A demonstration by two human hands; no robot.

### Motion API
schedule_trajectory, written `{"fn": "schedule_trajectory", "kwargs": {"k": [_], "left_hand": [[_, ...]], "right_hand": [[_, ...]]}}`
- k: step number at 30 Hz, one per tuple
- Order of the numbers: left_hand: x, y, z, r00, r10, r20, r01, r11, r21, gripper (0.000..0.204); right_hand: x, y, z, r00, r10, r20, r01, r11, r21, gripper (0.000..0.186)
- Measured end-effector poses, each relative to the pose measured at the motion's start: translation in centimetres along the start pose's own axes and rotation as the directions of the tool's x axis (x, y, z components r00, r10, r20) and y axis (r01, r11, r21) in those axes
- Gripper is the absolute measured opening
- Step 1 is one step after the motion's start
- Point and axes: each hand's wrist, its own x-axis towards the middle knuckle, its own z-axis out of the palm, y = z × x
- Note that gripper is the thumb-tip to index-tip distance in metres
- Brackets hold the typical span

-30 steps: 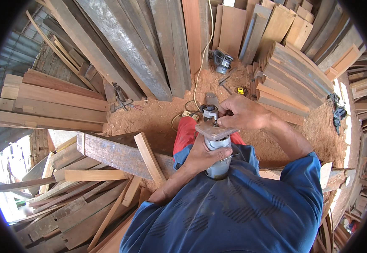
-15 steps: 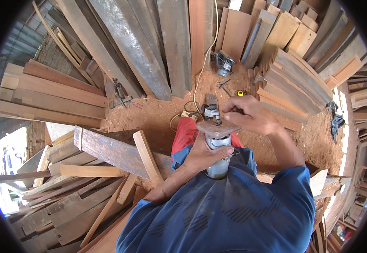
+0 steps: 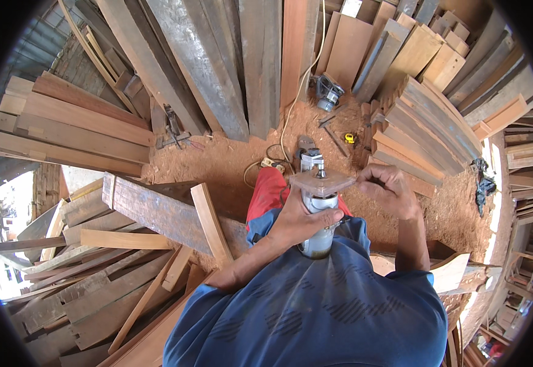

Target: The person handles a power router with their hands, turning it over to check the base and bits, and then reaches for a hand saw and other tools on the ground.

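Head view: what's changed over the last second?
Right hand came away from the metal shaft atop the power tool and moved right, now curled by the right corner of the brown plate; can't tell if it holds anything. Left hand still grips the tool; yellow tape measure unmoved on the ground.

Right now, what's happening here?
A person in a blue shirt grips a grey cylindrical power tool in the left hand, its flat base plate facing up. The right hand is curled by the plate's right corner; I can't tell if it touches or pinches anything. A second power tool sits on the sawdust-coloured ground ahead.
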Motion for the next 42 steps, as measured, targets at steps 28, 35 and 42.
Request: {"fn": "schedule_trajectory", "kwargs": {"k": [28, 35, 42], "left_hand": [[-0.2, 0.1, 0.0, 0.997, -0.064, 0.036, 0.062, 0.997, 0.047, 0.081], [-0.4, -0.6, 0.0, 0.996, -0.087, 0.024, 0.087, 0.996, -0.024, 0.088], [-0.3, -1.0, 0.1, 0.998, -0.057, 0.021, 0.056, 0.998, 0.041, 0.089]], "right_hand": [[-2.8, 5.1, 5.3, 0.99, -0.024, 0.142, -0.051, 0.863, 0.503, 0.031], [-2.7, 6.1, 5.5, 0.988, -0.042, 0.147, -0.041, 0.856, 0.516, 0.031], [-2.8, 6.8, 6.9, 0.989, 0.021, 0.147, -0.109, 0.774, 0.624, 0.036]]}}
